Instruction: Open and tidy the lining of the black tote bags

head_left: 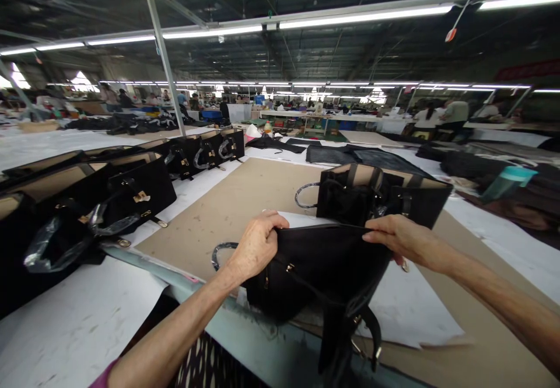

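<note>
A black handbag [324, 265] hangs between my two hands at the front edge of the table. My left hand [261, 242] is closed on the left end of its top edge, thumb and fingers pinching the fabric. On the right end of the same edge my right hand [394, 233] grips with its fingertips. One plastic-wrapped handle [222, 249] sticks out past my left hand, and a black strap with metal fittings [371, 332] dangles below the bag. Just behind stands another black handbag [350, 192] with an open top and tan lining.
Several black handbags with wrapped handles [135, 195] line the left side. Brown board [196, 219] and white paper cover the table. A teal-lidded bottle [507, 182] lies tilted among dark cloth at right. People [452, 111] work farther back. A metal post [165, 61] rises behind the bags.
</note>
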`<state>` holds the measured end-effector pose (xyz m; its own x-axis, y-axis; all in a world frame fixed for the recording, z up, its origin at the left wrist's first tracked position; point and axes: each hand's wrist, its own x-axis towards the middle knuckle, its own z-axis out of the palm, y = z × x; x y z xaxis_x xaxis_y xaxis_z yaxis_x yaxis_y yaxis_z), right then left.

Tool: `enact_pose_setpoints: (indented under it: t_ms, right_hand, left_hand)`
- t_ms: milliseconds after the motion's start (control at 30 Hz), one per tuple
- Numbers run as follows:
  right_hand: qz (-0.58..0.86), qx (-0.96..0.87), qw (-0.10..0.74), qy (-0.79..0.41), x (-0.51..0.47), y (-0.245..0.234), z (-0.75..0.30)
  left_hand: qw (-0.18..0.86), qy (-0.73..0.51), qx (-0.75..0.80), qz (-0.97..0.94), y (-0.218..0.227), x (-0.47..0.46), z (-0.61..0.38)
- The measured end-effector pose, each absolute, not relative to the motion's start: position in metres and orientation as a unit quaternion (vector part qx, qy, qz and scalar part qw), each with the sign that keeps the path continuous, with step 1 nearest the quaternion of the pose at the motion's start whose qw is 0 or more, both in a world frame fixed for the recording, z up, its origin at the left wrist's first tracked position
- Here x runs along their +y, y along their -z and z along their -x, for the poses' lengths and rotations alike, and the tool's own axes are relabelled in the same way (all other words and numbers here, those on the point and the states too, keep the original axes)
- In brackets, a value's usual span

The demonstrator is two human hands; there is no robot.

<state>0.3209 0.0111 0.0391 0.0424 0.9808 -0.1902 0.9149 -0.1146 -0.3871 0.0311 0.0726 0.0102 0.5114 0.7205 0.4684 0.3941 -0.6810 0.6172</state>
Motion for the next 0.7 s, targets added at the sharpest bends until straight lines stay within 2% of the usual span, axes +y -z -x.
enact_pose_setpoints:
  t_ms: [333, 567, 700]
  right_hand:
    - [0.707, -0.672, 0.095, -0.199, 0.011, -0.038, -0.320]
    - [0.711, -0.673, 0.093, -0.183, 0.011, -0.040, -0.314]
    - [0.712, -0.671, 0.095, -0.183, 0.010, -0.041, -0.311]
  left_hand:
    - [0.278, -0.294, 0.346, -0.846, -0.022, 0.076, -0.033]
    - [0.325, -0.189, 0.411, -0.830, -0.028, 0.092, -0.036]
    - [0.355, -0.144, 0.400, -0.833, -0.039, 0.097, -0.031]
